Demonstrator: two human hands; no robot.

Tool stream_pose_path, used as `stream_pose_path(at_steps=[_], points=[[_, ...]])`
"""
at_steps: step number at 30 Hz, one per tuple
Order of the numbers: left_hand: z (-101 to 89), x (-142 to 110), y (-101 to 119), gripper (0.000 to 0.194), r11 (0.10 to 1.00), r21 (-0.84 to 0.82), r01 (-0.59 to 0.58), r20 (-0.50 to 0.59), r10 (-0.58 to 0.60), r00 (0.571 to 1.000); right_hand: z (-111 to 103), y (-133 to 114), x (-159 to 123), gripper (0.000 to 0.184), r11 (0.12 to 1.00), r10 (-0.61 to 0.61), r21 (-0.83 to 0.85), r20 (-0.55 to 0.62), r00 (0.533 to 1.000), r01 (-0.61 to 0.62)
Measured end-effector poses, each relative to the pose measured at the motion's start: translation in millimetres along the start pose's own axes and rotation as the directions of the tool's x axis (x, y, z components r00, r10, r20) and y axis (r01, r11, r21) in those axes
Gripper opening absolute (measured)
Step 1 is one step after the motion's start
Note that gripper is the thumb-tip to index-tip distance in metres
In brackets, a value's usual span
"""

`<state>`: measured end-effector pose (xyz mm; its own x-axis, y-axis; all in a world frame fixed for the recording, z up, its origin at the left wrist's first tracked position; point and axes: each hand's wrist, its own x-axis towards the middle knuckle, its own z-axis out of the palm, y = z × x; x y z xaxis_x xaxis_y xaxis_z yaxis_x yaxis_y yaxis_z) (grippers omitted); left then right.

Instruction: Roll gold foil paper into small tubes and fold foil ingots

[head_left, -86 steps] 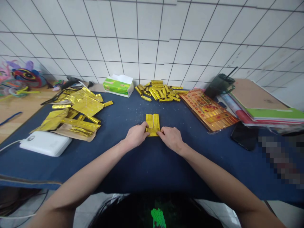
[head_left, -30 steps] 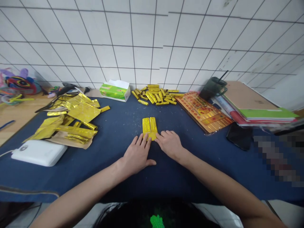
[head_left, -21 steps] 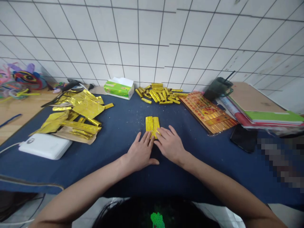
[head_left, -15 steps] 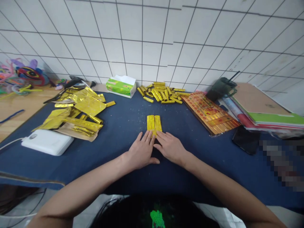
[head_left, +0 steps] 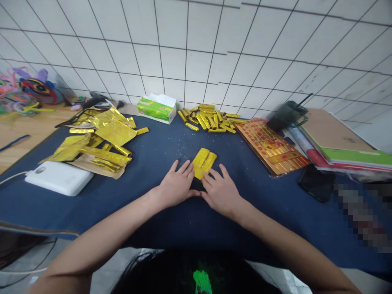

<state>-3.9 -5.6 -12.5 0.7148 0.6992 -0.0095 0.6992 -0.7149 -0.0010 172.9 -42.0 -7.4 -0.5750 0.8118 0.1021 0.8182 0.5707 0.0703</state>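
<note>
A folded piece of gold foil paper (head_left: 203, 162) lies tilted on the dark blue tablecloth, with a seam down its middle. My left hand (head_left: 177, 184) is at its left edge, fingers spread and fingertips touching or very near the paper. At its lower right corner is my right hand (head_left: 223, 191), its fingers also apart. Both thumbs point inward and nearly meet below the paper. Neither hand is closed around anything.
Rolled gold paper tubes (head_left: 208, 118) lie by the wall, beside a green tissue pack (head_left: 157, 108). Left are loose gold sheets (head_left: 114, 132) and a white power bank (head_left: 59, 178). Right stand an orange patterned packet (head_left: 271, 149), a dark cup (head_left: 286, 115) and a phone (head_left: 317, 182).
The gold paper has turned clockwise and lies slightly further right. My hands have moved from its lower edge out to its sides, and the fingers have spread.
</note>
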Motion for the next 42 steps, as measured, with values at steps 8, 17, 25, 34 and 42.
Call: stream_pose_path(at_steps=[8,17,25,34,42], points=[[4.4,3,-11,0.047,1.000,0.008,0.022,-0.032,-0.022,0.999,3,-25,-7,0.051,0.983,-0.185,0.015,0.002,0.983,0.185],[11.2,3,-8,0.046,0.999,0.006,0.038,-0.010,-0.038,0.999,-1,-22,-5,0.051,0.975,-0.193,0.110,0.006,0.981,0.191],[17.1,10,-13,0.050,0.999,-0.023,0.045,0.063,-0.043,0.997,-12,28,29,0.026,0.894,0.266,0.359,0.060,0.962,-0.269],[15.3,9,-10,0.050,0.998,-0.028,0.054,0.036,-0.053,0.998,17,59,73,0.010,0.767,0.344,0.474,0.265,0.901,-0.432],[14.9,18,-23,0.049,0.841,-0.502,0.200,-0.161,-0.319,0.934,27,51,58,0.020,0.368,0.441,0.844,0.212,0.872,-0.390]])
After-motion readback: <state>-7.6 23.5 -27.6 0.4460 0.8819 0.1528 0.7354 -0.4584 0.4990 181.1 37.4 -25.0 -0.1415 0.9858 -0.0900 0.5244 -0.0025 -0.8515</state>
